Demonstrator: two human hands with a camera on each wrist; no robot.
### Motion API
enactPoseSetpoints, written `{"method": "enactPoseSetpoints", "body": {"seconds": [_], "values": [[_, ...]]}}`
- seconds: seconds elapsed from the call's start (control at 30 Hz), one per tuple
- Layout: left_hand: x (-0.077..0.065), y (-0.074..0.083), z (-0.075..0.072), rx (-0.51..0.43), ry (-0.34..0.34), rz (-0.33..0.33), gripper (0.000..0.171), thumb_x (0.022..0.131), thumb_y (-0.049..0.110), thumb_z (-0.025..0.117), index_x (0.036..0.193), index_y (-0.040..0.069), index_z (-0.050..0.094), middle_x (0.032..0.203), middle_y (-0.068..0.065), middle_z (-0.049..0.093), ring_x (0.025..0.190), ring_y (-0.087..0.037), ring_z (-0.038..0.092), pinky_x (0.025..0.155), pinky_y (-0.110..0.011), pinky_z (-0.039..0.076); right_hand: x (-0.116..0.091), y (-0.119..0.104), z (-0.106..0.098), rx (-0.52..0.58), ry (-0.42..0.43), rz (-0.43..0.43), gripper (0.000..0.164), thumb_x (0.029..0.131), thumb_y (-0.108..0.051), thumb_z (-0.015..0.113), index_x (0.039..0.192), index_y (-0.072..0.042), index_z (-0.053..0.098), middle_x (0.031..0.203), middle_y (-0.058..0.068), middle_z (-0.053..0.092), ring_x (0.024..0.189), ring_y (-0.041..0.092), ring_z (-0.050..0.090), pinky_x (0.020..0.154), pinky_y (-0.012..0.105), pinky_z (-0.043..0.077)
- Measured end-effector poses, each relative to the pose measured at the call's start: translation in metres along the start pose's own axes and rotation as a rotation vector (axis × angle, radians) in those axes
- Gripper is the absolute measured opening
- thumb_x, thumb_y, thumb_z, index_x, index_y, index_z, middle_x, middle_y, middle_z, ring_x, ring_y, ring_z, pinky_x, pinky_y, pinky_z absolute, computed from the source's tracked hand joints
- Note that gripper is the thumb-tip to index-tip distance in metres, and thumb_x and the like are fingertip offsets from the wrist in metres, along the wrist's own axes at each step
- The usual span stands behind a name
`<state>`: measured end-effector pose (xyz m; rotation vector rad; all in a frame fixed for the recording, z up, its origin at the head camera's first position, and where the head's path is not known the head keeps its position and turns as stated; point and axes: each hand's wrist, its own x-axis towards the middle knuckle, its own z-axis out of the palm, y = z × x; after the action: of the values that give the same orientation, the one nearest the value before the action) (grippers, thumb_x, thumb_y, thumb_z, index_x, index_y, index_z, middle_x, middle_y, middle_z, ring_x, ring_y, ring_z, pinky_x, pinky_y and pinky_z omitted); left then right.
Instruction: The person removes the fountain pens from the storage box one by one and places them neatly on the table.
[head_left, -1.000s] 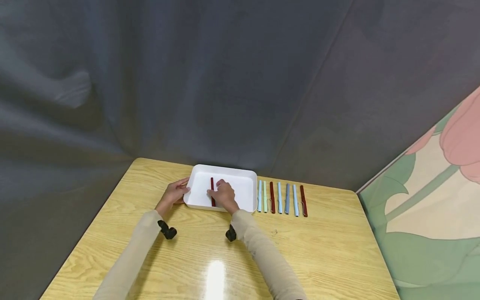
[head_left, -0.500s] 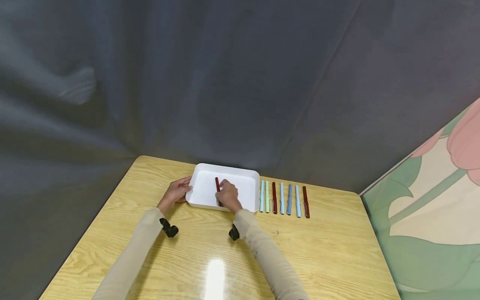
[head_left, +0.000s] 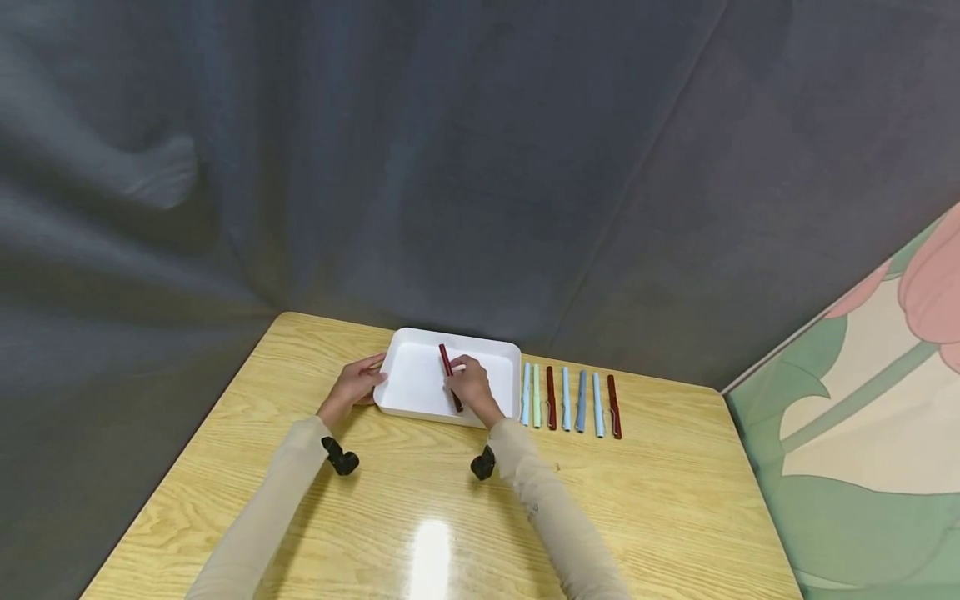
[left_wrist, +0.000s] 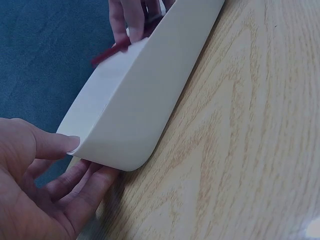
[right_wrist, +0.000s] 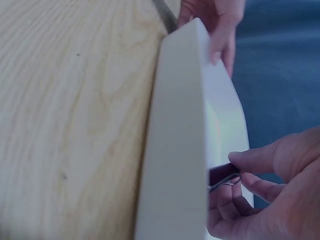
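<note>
My right hand (head_left: 470, 382) pinches a dark red pen (head_left: 445, 358) between thumb and fingers, over the inside of a white rectangular tray (head_left: 408, 383). The pen slants, its far end leaning left. In the right wrist view, the thumb presses on the pen (right_wrist: 220, 173), whose wire clip shows beside the fingers; the tray wall hides its near end. My left hand (head_left: 352, 385) grips the tray's left end. From the left wrist view, that thumb lies on the rim at the corner, with the other fingers (left_wrist: 87, 192) curled under the tray's outside.
Right of the tray lies a row of several pens with clips: light blue (head_left: 526, 396), pale green (head_left: 536, 396), dark red (head_left: 551, 398), greyish blue (head_left: 581, 402) among them. A dark curtain (head_left: 450, 208) hangs behind the wooden table (head_left: 375, 517).
The red pen has moved right within the tray along with my right hand and has turned from nearly straight to slanting. My left hand keeps its hold on the tray.
</note>
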<state>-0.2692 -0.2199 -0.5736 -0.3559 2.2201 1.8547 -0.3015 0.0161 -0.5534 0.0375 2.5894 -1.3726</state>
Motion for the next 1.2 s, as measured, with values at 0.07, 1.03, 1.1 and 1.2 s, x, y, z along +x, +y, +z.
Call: {"method": "enactPoseSetpoints", "body": {"seconds": [0.07, 1.03, 1.1, 1.2], "values": [[0.000, 0.000, 0.000, 0.002, -0.003, 0.004, 0.056, 0.106, 0.009, 0.058, 0.159, 0.004, 0.043, 0.139, -0.030, 0.057, 0.096, -0.019, 0.070, 0.072, -0.028, 0.060, 0.000, 0.001, -0.008, 0.022, 0.013, -0.014, 0.026, 0.091, 0.001, 0.071, 0.117, 0.001, 0.070, 0.099, 0.017, 0.073, 0.074, 0.017, 0.063, 0.058, 0.025, 0.048], [0.007, -0.002, 0.002, -0.005, -0.010, -0.022, 0.058, 0.104, 0.008, 0.060, 0.160, 0.006, 0.043, 0.147, -0.031, 0.056, 0.100, -0.021, 0.072, 0.074, -0.031, 0.062, -0.001, 0.051, -0.106, 0.278, 0.012, 0.085, 0.028, 0.095, -0.001, 0.071, 0.122, 0.007, 0.064, 0.085, 0.007, 0.067, 0.068, 0.012, 0.064, 0.068, 0.036, 0.061], [0.006, -0.002, 0.000, 0.002, -0.016, -0.025, 0.059, 0.104, 0.008, 0.060, 0.160, 0.006, 0.042, 0.148, -0.031, 0.055, 0.101, -0.022, 0.072, 0.073, -0.031, 0.062, -0.002, 0.053, -0.109, 0.273, 0.007, 0.084, 0.028, 0.096, -0.001, 0.069, 0.122, 0.007, 0.064, 0.083, 0.007, 0.067, 0.067, 0.012, 0.063, 0.069, 0.039, 0.061], [0.005, -0.001, -0.004, 0.016, -0.026, -0.016, 0.059, 0.105, 0.007, 0.059, 0.161, 0.005, 0.040, 0.150, -0.032, 0.052, 0.103, -0.025, 0.072, 0.072, -0.030, 0.062, -0.002, 0.056, -0.115, 0.274, -0.012, 0.090, 0.029, 0.098, -0.003, 0.069, 0.125, 0.007, 0.063, 0.084, 0.006, 0.067, 0.069, 0.012, 0.063, 0.075, 0.044, 0.061]]}}
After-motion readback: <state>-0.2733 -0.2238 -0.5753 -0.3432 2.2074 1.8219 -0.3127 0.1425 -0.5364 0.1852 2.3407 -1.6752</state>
